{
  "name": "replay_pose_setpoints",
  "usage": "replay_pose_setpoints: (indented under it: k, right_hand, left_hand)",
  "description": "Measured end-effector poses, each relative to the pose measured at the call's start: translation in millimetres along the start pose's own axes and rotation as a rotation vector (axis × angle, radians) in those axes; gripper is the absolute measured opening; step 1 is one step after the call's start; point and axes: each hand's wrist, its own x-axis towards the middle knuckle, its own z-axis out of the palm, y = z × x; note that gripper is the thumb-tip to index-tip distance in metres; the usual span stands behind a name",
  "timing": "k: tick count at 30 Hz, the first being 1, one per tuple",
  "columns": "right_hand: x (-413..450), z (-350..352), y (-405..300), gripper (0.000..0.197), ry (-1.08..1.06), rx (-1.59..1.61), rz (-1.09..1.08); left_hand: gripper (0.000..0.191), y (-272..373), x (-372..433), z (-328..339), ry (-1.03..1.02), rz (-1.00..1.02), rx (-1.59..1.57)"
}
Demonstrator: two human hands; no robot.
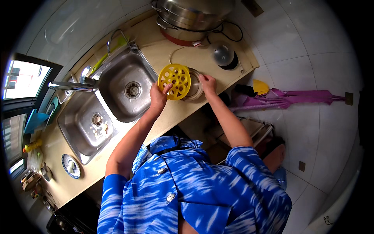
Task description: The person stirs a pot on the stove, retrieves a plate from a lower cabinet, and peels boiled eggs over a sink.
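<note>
My left hand (159, 95) grips the left edge of a round yellow plastic egg rack (174, 82) with many holes, its thumb on top. The rack is above the counter, beside the right sink basin, and partly covers a round pale dish-like base (195, 87). My right hand (208, 84) touches that base at its right rim; whether its fingers pinch the rim I cannot tell. A domed clear lid (222, 54) sits on a dark object near the counter's right end. A blue-patterned plate (71, 166) at the lower left holds what look like eggs.
The double steel sink (128, 84) has a chrome faucet (73, 86) and pale scraps in the left basin. A large steel steamer pot (192, 14) stands at the back, with a black cord (238, 27) beside it. Purple cloth (286, 98) hangs on the tiled wall at right.
</note>
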Motion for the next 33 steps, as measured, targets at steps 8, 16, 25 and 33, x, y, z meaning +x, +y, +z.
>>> replay_pose_setpoints:
  k: [8,16,25,33]
  right_hand:
    - [107.1,-63.6,-30.6,0.02,0.486,-0.174,-0.427]
    - [158.6,-72.9,-32.6,0.012,0.27,-0.51,-0.634]
    - [132.9,-98.8,-70.0,0.004,0.416,-0.356,-0.825]
    - [10.4,-90.0,-97.9,0.006,0.066,-0.223,-1.006]
  left_hand:
    - [0.048,-4.6,2.1,9.3,0.039,0.065,0.23]
    - [0.074,18.1,-3.9,23.2,-0.021,-0.085,0.482]
    - [0.088,17.9,2.0,46.8,0.109,-0.139,0.578]
    - [0.087,13.7,3.2,46.8,0.077,-0.238,0.497]
